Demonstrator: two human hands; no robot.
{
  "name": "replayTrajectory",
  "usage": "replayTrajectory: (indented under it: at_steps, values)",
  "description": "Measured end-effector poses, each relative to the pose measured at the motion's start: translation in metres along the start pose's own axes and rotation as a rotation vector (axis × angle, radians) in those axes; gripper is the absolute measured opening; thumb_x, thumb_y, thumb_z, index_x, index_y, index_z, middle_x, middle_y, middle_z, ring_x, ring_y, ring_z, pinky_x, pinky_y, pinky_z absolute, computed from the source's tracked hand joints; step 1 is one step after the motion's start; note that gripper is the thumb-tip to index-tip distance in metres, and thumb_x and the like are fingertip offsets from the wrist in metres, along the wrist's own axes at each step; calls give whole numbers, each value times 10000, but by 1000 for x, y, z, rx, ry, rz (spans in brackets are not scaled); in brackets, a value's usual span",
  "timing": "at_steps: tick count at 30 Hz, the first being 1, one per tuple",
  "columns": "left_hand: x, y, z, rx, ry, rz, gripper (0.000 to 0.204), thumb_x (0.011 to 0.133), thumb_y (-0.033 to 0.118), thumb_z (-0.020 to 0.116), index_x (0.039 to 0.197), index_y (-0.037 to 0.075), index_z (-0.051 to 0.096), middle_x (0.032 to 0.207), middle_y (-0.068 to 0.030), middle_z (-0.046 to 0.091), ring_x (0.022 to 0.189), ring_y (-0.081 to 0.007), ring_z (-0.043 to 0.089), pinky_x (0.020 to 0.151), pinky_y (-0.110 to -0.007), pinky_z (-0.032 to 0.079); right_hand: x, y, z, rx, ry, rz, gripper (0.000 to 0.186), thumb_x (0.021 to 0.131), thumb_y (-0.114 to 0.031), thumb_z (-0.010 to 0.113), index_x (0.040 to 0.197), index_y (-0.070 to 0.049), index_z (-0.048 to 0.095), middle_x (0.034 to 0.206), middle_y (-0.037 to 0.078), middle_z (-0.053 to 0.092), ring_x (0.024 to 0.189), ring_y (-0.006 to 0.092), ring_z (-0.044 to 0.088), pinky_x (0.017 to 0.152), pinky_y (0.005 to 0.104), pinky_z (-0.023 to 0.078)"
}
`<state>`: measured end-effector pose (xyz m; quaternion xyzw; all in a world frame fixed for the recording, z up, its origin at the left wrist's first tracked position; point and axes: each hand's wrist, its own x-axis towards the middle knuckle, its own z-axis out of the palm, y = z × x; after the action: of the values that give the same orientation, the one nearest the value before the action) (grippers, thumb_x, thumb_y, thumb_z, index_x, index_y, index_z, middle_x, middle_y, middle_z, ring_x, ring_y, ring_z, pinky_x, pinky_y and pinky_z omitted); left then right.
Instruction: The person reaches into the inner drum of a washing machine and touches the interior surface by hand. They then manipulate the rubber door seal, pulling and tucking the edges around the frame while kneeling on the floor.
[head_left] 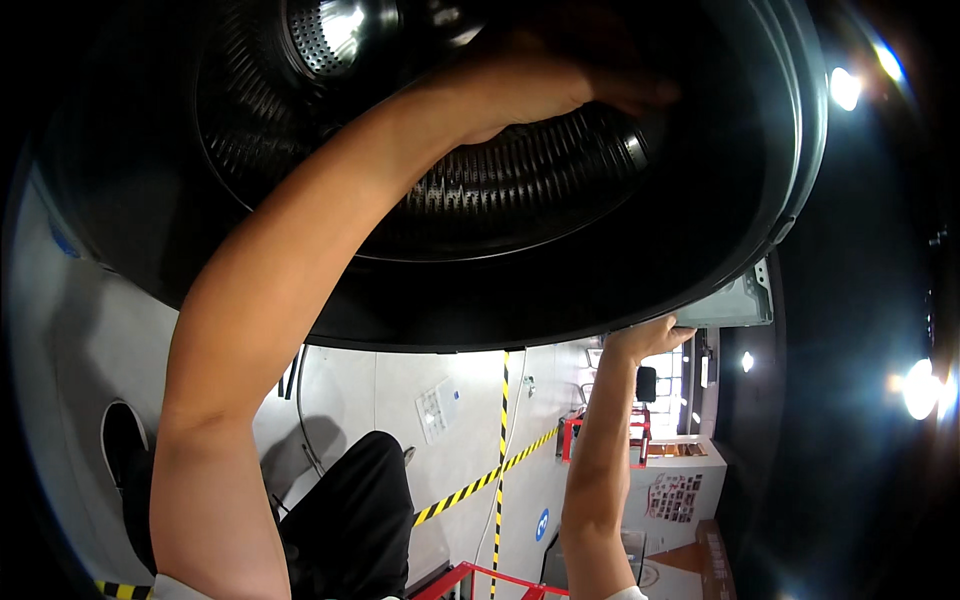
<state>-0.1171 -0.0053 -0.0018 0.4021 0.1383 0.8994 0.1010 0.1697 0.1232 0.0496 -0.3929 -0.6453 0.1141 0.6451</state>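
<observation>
Drum (500, 195): ribbed, perforated metal, at the top of my view; its interior is largely in shadow.
Bright fitting (325, 40): rounded, perforated metal, at the drum's upper left, reflecting strong light.
Black ring (480, 310): broad and curved, surrounding the drum's opening along the lower side.
Left hand (630, 90): extended over the opening, toward the right-hand side of the drum. The fingers lie in deep shadow; I cannot tell whether they grasp anything or are free.
Left forearm (330, 220): bare, crossing in front of the black ring and part of the drum, the elbow bent.
Right hand (645, 340): below the lower right edge of the black ring, at the near corner of a grey metal panel (735, 303). The fingers are partly hidden; I cannot tell whether they grip the panel or merely rest against it.
Outer rim (805, 130): pale grey, curving around the black ring's right side.
Floor (385, 385): pale, beneath the black ring, marked with yellow-and-black tape (460, 500) in crossing lines. A blue round marker (542, 522) lies to the right of the crossing.
My leg (360, 500): in black trousers, between my two arms.
Red frame (470, 572): at the lower edge of view, near my leg.
</observation>
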Motion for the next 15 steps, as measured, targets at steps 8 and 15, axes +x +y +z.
replayTrajectory:
  at_steps: [8, 15]
  values:
    - [5, -26, -12, 486, -64, 224, 186, 866, 184, 590, 981, 44, 637, 947, -128, 640, 909, -249, 586, 787, -374, 461, -9, -4, 7, -4, -17, 21, 592, 822, -148, 425, 1355, 8, 219, 1191, 211, 460, 1070, 310, 522, 865, 385, 500]
    - [-9, 23, 19, -3, 128, -50, 216, 802, 22, 677, 1008, 79, 655, 981, -59, 677, 942, -172, 644, 893, -315, 519, -2, -3, 2, -10, 7, -22, 604, 828, -129, 425, 1378, 2, 214, 1248, 213, 431, 1110, 321, 504, 920, 395, 468]
